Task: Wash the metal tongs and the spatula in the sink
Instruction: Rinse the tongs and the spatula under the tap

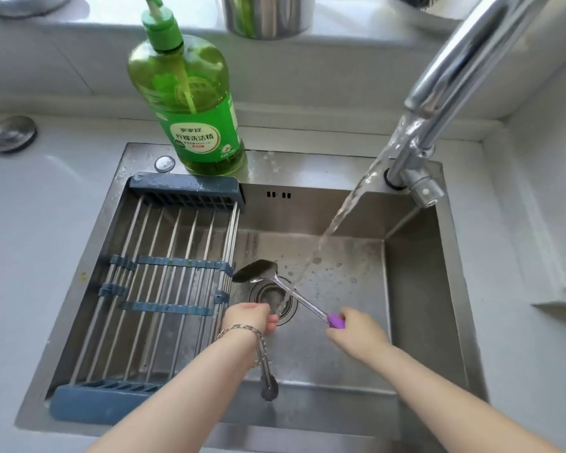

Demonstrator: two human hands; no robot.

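**Operator:** Report hand status.

**Technician:** The right hand [356, 331] grips the purple handle of the spatula [303, 299]. The left hand [249, 317] has its fingers curled, just left of the drain [276, 302]. The metal tongs [269, 380] project from under its wrist toward the near sink wall. It cannot be determined whether the hand holds them or they rest on the sink floor.

**Operator:** Where does the spatula sit, and what is its condition?

**Technician:** It is over the drain, with the head pointing far-left and the handle near-right. The head is dark and spoon-shaped, the shaft is bright metal, and no residue is discernible. The water stream [340, 214] from the faucet [445, 86] strikes the shaft, not the head.

**Operator:** What procedure do you recommend?

**Technician:** In my judgement:
1. Draw the spatula to the right until the head sits under the stream.
2. Rotate the handle so that both faces are flushed.
3. Rub the head with the left fingers.
4. Keep the head low in the sink [415, 289] to limit splash.

The detergent bottle [190, 103] stands at the far rim, and the drying rack [164, 282] spans the left half.
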